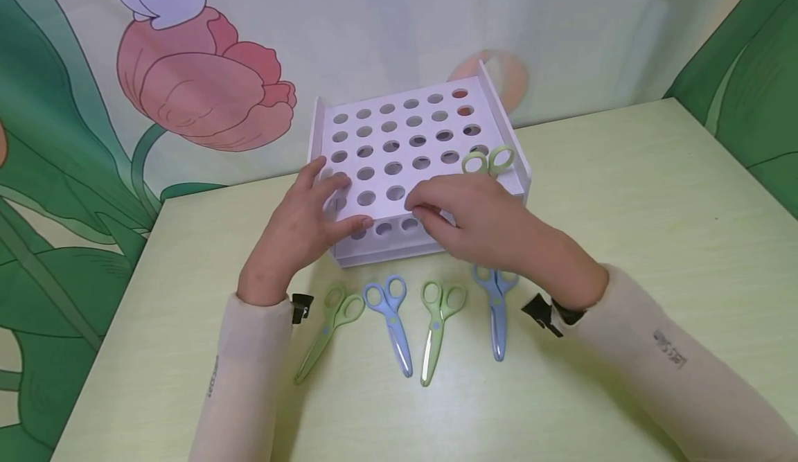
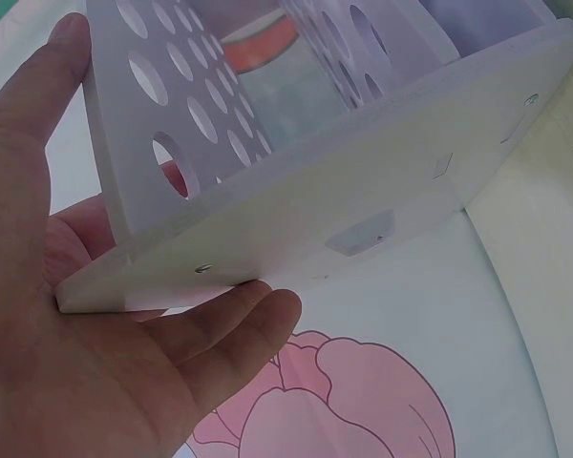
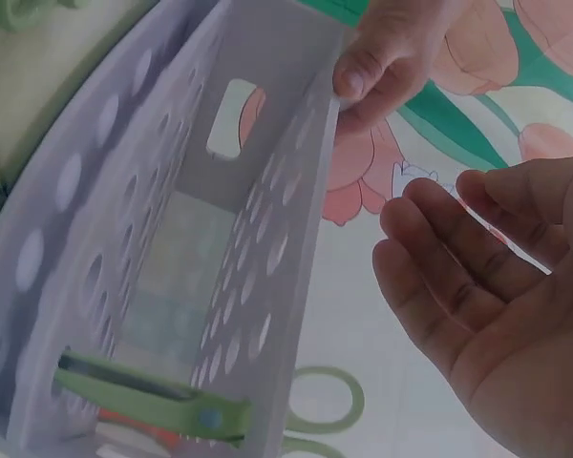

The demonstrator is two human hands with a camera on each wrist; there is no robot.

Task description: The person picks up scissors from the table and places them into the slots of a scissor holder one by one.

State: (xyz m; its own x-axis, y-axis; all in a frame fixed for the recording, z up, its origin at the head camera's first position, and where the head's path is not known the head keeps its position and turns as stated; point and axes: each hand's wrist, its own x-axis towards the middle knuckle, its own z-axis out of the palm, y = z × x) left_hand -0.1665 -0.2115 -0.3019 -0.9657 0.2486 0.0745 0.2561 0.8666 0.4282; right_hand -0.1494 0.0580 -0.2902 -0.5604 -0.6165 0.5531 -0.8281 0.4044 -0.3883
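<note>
A white rack (image 1: 380, 183) with rows of round holes stands at the back of the table. My left hand (image 1: 296, 223) grips its left side; in the left wrist view, the fingers wrap round the corner of a white panel (image 2: 296, 205). Above the front right of the rack is my right hand (image 1: 483, 212), and the right wrist view shows its fingers (image 3: 449, 277) loosely bent with nothing in them. Green scissors (image 3: 153, 396) pass through holes near the rack's right end, with their handle rings (image 1: 512, 159) sticking out at the top.
Several scissors lie in a row before the rack: green scissors (image 1: 321, 337) at left, blue scissors (image 1: 397, 334), more green scissors (image 1: 433, 341) and blue scissors (image 1: 497, 320) partly under my right hand. A curtain with printed flowers (image 1: 206, 81) hangs right behind the rack.
</note>
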